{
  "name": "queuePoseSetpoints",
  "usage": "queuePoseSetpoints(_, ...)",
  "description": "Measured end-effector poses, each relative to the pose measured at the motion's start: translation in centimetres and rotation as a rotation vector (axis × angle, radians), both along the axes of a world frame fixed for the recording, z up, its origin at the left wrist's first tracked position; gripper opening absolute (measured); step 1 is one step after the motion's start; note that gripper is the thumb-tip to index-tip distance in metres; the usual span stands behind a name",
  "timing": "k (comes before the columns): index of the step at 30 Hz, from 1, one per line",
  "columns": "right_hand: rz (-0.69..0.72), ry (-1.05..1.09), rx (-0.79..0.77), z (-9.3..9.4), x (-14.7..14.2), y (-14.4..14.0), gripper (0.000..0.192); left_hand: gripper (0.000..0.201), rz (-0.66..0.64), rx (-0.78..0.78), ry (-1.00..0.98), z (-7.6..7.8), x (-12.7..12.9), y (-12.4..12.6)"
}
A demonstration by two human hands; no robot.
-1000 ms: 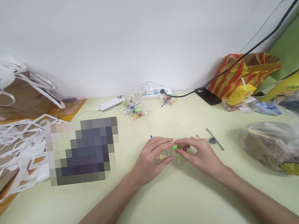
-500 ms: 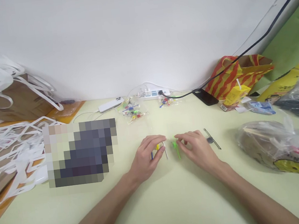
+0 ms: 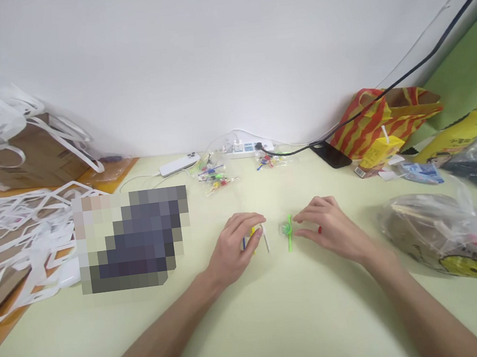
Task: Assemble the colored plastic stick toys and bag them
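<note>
My left hand (image 3: 234, 248) rests on the pale green table (image 3: 282, 318) with its fingers curled around small pieces, a yellow one and a blue one, plus a thin grey stick (image 3: 265, 240) at the fingertips. My right hand (image 3: 329, 228) lies a little to the right, its thumb and forefinger pinching a small green plastic piece (image 3: 289, 233) with a stem that points down toward me. A bit of red shows between its fingers. The hands are a short gap apart.
Clear bags of small coloured parts (image 3: 215, 178) and a power strip (image 3: 246, 147) lie at the back. A tangle of white paper strips (image 3: 18, 223) fills the left. On the right are a striped bag (image 3: 380, 112), a phone (image 3: 330, 154) and a filled plastic bag (image 3: 447, 234).
My hands, joined around the green piece a second ago, have drawn apart. The right hand has carried the green piece to the right; the left keeps the yellow and blue pieces.
</note>
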State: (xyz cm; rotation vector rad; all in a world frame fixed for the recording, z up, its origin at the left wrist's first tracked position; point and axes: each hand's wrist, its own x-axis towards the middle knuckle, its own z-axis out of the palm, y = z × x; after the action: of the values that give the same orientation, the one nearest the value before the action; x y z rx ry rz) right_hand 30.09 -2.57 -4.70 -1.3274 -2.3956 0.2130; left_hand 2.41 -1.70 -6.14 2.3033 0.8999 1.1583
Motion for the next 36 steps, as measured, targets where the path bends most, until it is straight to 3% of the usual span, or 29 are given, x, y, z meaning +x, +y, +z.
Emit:
queuePoseSetpoints(11,-0.007,-0.011,0.081,-1.5,-3.8,-0.3,0.018,0.025,0.017,0.003,0.017,0.1,0.1,0.1)
queuePoseSetpoints(14,-0.017,0.038,0.111,-1.1,-3.2,-0.1,0.019,0.024,0.03,0.005,0.019,0.1,0.1,0.2)
queuePoseSetpoints(18,-0.16,0.121,0.156,0.4,0.2,0.4,0.023,0.024,0.04,0.03,0.049,0.1,0.0,0.3)
queuePoseSetpoints(23,-0.167,0.043,-0.073,1.8,5.2,0.3,0.023,0.03,-0.05,0.143,0.302,0.3,0.1,0.3)
queuePoseSetpoints(27,-0.122,-0.052,-0.304,2.1,5.7,-0.2,0.022,0.036,-0.061,0.191,0.565,0.1,0.5,-0.1)
queuePoseSetpoints(31,-0.107,-0.116,-0.349,1.8,4.6,-0.2,0.02,0.039,-0.067,0.185,0.664,-0.2,0.7,-0.2)
queuePoseSetpoints(36,-0.073,-0.097,-0.291,0.8,4.1,0.2,0.02,0.031,-0.084,0.175,0.609,-0.2,0.6,-0.1)
